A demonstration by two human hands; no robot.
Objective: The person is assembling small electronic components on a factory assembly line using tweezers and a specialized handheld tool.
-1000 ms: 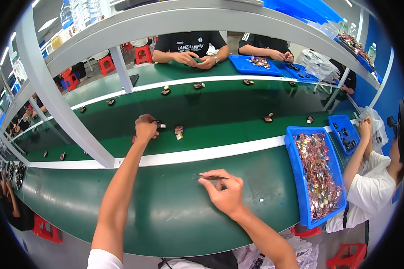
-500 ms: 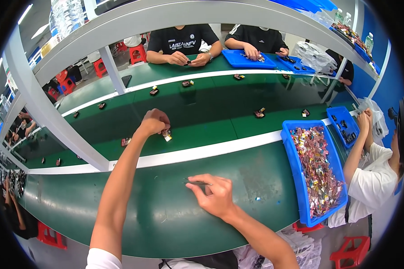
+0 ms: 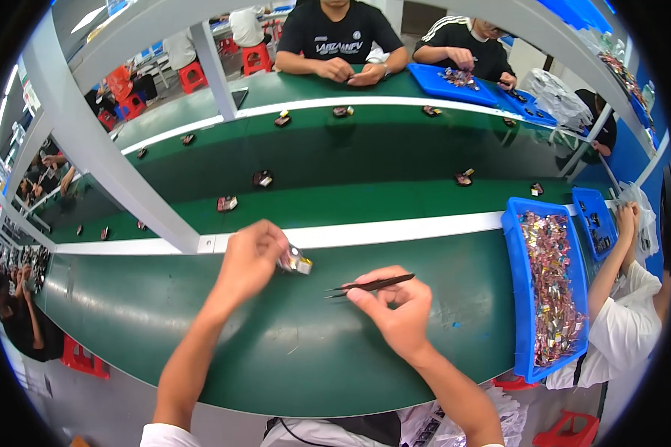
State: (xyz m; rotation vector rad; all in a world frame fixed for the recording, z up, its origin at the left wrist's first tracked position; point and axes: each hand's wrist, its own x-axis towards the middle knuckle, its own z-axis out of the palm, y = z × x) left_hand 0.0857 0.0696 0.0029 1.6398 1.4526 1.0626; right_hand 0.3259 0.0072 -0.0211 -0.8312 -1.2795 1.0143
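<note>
My left hand [image 3: 249, 262] is closed on a small electronic assembly [image 3: 298, 261], dark with a silver and yellow tab that sticks out to the right. It is held above the near green worktop, close to the white rail. My fingers hide part of it. To its right, my right hand [image 3: 401, 313] grips black tweezers [image 3: 374, 284] between thumb and fingers. The two tips of the tweezers point left toward the assembly, apart from each other and touching nothing.
Beyond the white rail [image 3: 350, 232], similar assemblies [image 3: 227, 203] lie spaced along a green belt [image 3: 395, 197]. A blue bin [image 3: 516, 298] full of small parts stands at the right, near a smaller blue tray [image 3: 593, 223] and a co-worker's arms. A grey post [image 3: 127, 149] rises at the left.
My left hand has brought the assembly from the belt back over the rail to the near worktop. My right hand still holds the tweezers, now nearer the assembly. The view has shifted.
</note>
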